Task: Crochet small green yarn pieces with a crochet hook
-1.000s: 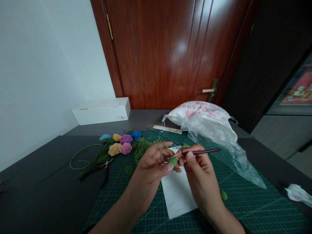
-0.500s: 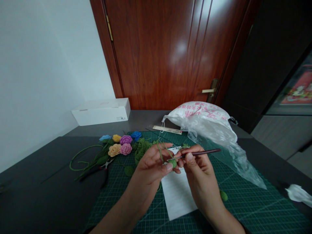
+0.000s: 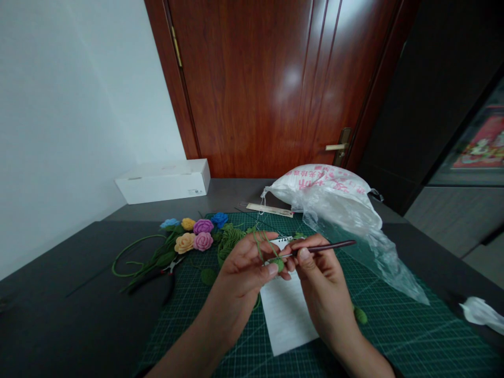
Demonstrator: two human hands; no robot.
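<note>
Between the thumb and fingers of my left hand [image 3: 246, 268] is a small green crochet piece [image 3: 280, 264]. Green yarn [image 3: 258, 244] loops over the raised fingers of that hand. My right hand [image 3: 321, 278] grips a crochet hook [image 3: 326, 247] with a dark handle, pen-like, its thin metal shaft pointing left to the green piece. The exact tip is too small to make out. Behind my left hand lies a ball of green yarn [image 3: 229, 241]. A ruled notepad sheet [image 3: 287, 315] rests beneath both hands.
A green cutting mat [image 3: 397, 325] covers the desk front. Left lie crocheted flowers [image 3: 203, 227] and black-handled pliers [image 3: 169, 270]. Green leaves [image 3: 208, 276] flank my wrists. Behind are a white box [image 3: 165, 181], a ruler [image 3: 270, 210] and a plastic bag of white filling [image 3: 334, 191].
Both hands stay almost in place. The hook has shifted very slightly at the green piece; everything else looks the same.
</note>
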